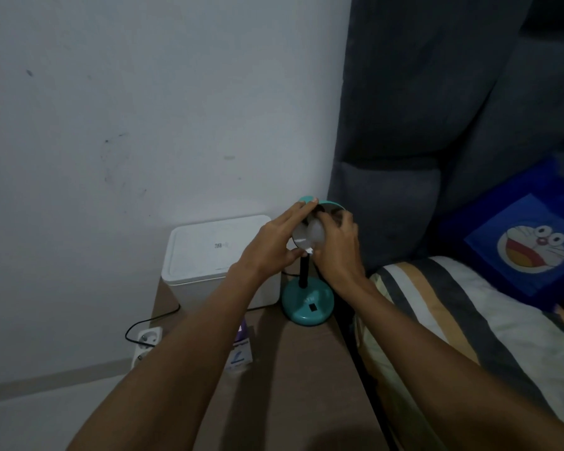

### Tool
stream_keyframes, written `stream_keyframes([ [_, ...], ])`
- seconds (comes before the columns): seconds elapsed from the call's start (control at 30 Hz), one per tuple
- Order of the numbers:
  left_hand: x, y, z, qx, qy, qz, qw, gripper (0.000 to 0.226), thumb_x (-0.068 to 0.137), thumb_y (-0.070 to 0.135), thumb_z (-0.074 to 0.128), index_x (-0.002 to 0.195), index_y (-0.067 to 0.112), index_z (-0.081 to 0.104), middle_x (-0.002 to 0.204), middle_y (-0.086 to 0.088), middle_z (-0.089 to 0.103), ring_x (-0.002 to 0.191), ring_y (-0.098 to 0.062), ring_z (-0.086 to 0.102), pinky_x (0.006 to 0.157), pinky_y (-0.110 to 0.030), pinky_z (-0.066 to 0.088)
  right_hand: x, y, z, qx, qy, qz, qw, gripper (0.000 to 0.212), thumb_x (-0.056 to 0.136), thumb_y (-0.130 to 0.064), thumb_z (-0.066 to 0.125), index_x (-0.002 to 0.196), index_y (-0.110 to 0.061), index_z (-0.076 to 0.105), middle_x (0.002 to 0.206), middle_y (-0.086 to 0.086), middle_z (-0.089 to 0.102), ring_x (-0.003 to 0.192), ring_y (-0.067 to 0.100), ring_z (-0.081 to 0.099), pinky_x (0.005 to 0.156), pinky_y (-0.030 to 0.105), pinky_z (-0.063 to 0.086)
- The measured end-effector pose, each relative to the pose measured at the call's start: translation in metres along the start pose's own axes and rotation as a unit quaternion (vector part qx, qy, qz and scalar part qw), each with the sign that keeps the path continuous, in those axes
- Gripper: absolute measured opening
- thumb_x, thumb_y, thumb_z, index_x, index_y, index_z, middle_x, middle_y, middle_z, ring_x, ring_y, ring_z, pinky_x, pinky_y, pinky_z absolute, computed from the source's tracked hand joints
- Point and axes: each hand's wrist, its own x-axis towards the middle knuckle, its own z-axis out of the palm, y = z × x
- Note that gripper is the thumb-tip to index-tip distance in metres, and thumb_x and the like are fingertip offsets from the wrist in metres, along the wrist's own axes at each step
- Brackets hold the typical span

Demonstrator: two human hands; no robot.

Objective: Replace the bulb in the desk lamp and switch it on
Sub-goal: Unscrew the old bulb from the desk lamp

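The left hand [274,242] is wrapped around the lamp shade [306,222] to hold it. The right hand [336,245] pinches the bulb [318,234] inside the shade. I think it is being twisted. Next, keep turning gently. The switch [312,307] sits below both hands.

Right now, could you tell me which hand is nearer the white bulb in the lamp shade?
Right. The right hand grips the white bulb; the left hand holds the shade beside it.
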Motion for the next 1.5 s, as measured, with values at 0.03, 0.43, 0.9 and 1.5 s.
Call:
stream_keyframes([
  [0.03, 0.0, 0.0, 0.0, 0.0, -0.001, 0.0, 1.0, 0.105, 0.08, 0.009, 0.089, 0.164, 0.024, 0.028, 0.167, -0.006, 0.036, 0.151, -0.025, 0.042, 0.111, -0.046, 0.051, 0.0, 0.0, 0.0, 0.012, 0.001, 0.0, 1.0, 0.066, 0.086, -0.015, 0.073, 0.145, -0.021, 0.046, 0.145, 0.014, 0.038, 0.126, 0.033, 0.046, 0.1, 0.043, 0.05],
  [0.43, 0.002, 0.001, 0.001, -0.007, -0.004, -0.003, 1.0, 0.104, 0.081, 0.007, 0.088, 0.164, 0.022, 0.029, 0.168, -0.004, 0.036, 0.152, -0.022, 0.039, 0.113, -0.045, 0.05, 0.0, -0.001, 0.0, 0.025, -0.025, 0.024, 0.999, 0.063, 0.089, -0.024, 0.071, 0.145, -0.021, 0.044, 0.146, 0.018, 0.04, 0.124, 0.038, 0.051, 0.097, 0.045, 0.05],
  [0.9, 0.0, 0.004, -0.001, -0.01, 0.001, -0.003, 1.0, 0.104, 0.079, 0.001, 0.087, 0.164, 0.021, 0.03, 0.167, -0.004, 0.037, 0.151, -0.021, 0.041, 0.112, -0.041, 0.05, 0.005, -0.006, -0.005, 0.081, -0.032, 0.061, 0.994, 0.053, 0.094, -0.015, 0.059, 0.145, -0.027, 0.049, 0.138, 0.017, 0.044, 0.118, 0.034, 0.055, 0.094, 0.031, 0.044],
  [1.5, 0.001, 0.004, -0.001, -0.008, 0.0, -0.005, 1.0, 0.103, 0.08, 0.006, 0.088, 0.164, 0.021, 0.03, 0.167, -0.003, 0.037, 0.152, -0.021, 0.04, 0.117, -0.039, 0.045, 0.007, -0.007, -0.003, 0.117, -0.007, 0.083, 0.99, 0.049, 0.092, -0.014, 0.065, 0.138, -0.026, 0.056, 0.135, 0.014, 0.044, 0.12, 0.028, 0.052, 0.096, 0.027, 0.04],
])
